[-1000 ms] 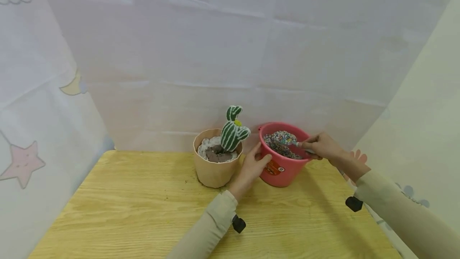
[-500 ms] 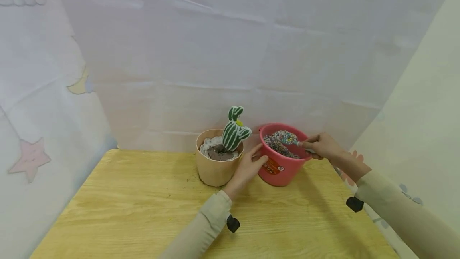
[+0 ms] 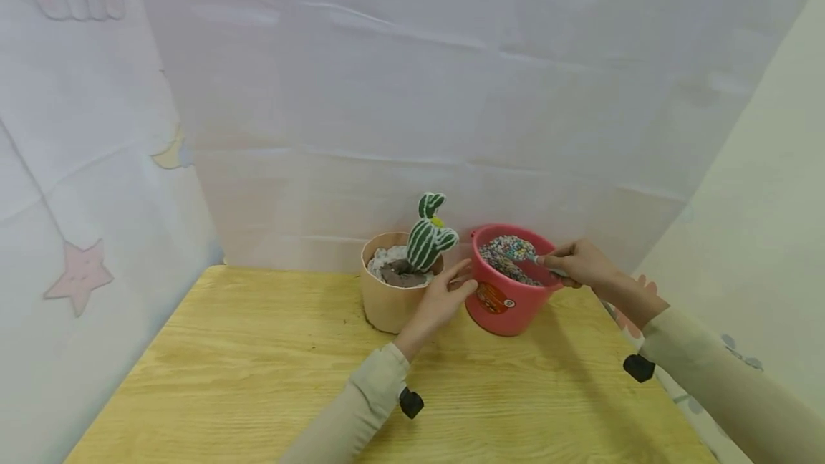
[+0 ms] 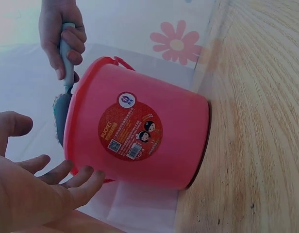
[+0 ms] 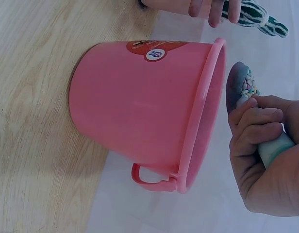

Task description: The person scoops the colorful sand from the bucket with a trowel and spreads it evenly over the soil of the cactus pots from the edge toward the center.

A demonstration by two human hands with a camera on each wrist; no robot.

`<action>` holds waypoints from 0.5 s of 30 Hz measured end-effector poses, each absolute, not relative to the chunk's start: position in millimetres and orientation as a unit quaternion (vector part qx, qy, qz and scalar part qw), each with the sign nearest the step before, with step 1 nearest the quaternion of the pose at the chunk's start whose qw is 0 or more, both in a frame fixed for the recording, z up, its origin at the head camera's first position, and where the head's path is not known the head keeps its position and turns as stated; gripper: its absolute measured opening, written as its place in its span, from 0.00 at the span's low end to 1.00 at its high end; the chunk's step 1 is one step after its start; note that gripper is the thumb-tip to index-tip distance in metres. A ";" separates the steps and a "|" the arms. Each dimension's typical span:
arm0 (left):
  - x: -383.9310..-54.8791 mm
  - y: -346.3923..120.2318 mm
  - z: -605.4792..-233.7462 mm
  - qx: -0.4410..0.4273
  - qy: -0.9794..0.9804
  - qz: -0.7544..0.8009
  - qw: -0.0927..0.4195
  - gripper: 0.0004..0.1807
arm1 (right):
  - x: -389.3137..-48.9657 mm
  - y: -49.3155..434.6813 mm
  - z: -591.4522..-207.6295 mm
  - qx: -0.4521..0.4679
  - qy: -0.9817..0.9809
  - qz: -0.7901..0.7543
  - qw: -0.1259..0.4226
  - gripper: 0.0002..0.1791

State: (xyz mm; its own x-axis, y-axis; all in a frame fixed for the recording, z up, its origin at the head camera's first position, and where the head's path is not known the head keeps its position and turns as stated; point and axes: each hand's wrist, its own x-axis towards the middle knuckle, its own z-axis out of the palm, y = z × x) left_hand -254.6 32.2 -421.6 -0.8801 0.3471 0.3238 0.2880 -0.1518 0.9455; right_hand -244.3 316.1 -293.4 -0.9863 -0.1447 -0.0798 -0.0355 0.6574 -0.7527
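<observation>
My right hand point(image 3: 580, 263) grips the pale handle of a trowel point(image 4: 62, 111) at the pink bucket's opening. Colourful pebbles point(image 3: 513, 245) are heaped on its dark blade. Inside the bucket point(image 3: 512, 306) lie more pebbles. My left hand point(image 3: 443, 297) is held between the bucket and a peach flowerpot point(image 3: 389, 306), fingers loosely extended and holding nothing. In the right wrist view a gap shows between that hand and the bucket. A green-and-white knitted cactus point(image 3: 423, 243) stands in the pot, leaning slightly right, amid greyish-white and brown filling.
Bucket and pot stand side by side at the back of the wooden table point(image 3: 258, 378), close to a white cloth backdrop point(image 3: 361, 106). Dark specks lie on the wood near the pot. The bucket's handle point(image 5: 154, 184) hangs at its side.
The left hand has come away from the bucket's rim, moving slightly left towards the pot. The right hand keeps the loaded trowel over the bucket. The head view has shifted a little left.
</observation>
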 end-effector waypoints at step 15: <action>-264.5 18.9 -419.9 0.261 0.662 0.702 -0.027 0.26 | -250.3 311.3 -291.1 -0.050 0.907 -0.411 0.076 0.21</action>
State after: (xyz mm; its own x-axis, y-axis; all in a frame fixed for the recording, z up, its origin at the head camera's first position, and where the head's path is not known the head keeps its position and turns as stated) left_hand -264.5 18.9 -419.9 -0.8627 0.3069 0.4019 0.3836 -0.1208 0.9156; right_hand -250.3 311.3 -291.1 -0.9836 -0.1523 -0.0968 -0.0278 0.6578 -0.7527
